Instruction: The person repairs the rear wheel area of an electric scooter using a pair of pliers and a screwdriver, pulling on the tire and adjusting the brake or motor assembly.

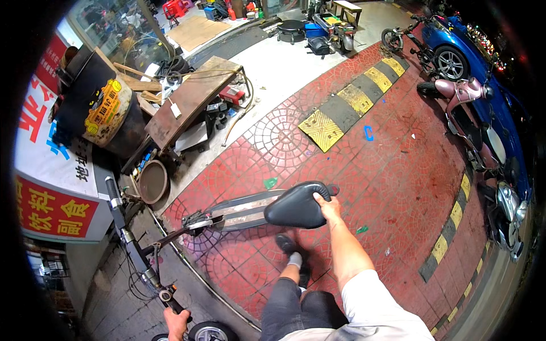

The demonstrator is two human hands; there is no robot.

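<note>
Holding the seat (293, 207): the right hand (326, 206) is closed on the rear edge of this black saddle, thumb on its upper side; the fingers underneath are hidden;
Handlebar (136, 253): the left hand (177, 321) is wrapped about its nearer end, by the lower edge of the view; the farther grip (112, 191) stands free, up and to the left;
Scooter (244, 209): on the red paving (364, 182), in front of the person's legs, spanning the gap between both hands; it looks upright, though its wheels are hard to make out;
Long axis: left to right across the body, front post at the left, seat at the right; the handlebar lies crosswise to it;
Nearer hand: right for the seat, which reaches leftward from it; left for the handlebar, which runs up and away from it;
Shoe (287, 244): on the person's side of the scooter, just below the seat;
Basin (154, 182): beyond the handlebar, near a wooden worktop (199, 96);
Speed ramp (352, 102): yellow and black, beyond the seat; a pink motor scooter (466, 94) and a blue car (449, 37) stand well apart, to the right.
</note>
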